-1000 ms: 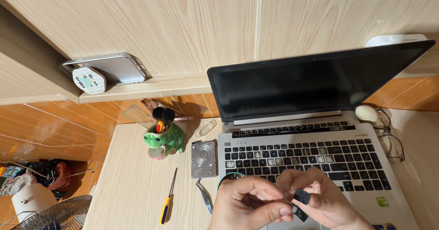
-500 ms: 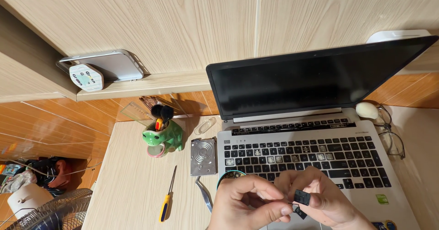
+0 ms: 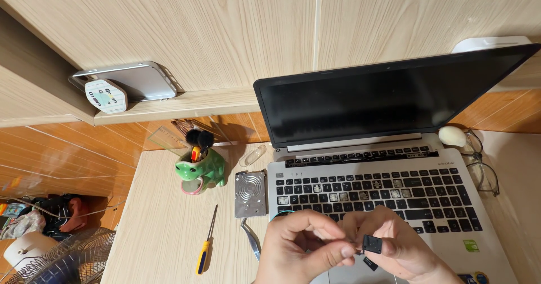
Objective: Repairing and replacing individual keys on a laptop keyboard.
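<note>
My left hand (image 3: 301, 249) and my right hand (image 3: 397, 245) meet above the front of an open silver laptop (image 3: 389, 196) with a dark screen. The right hand's fingers pinch a small black keycap (image 3: 372, 243); a second small black piece (image 3: 370, 263) shows just under it. The left hand's thumb and forefinger are closed together right beside the keycap, touching it or something thin at its edge; I cannot tell which. Several keys in the middle rows of the keyboard look lighter, as if their caps are off.
Left of the laptop lie a metal hard drive (image 3: 250, 193), tweezers (image 3: 251, 238) and a yellow-handled screwdriver (image 3: 206, 246). A green frog-shaped pen holder (image 3: 203, 168) stands behind them. Glasses (image 3: 483, 163) lie at the right. A phone (image 3: 132, 81) rests on the shelf. A fan (image 3: 62, 258) stands lower left.
Both hands stay together over the laptop's front with the keycap; the fingers have shifted only slightly. The view has drifted a little.
</note>
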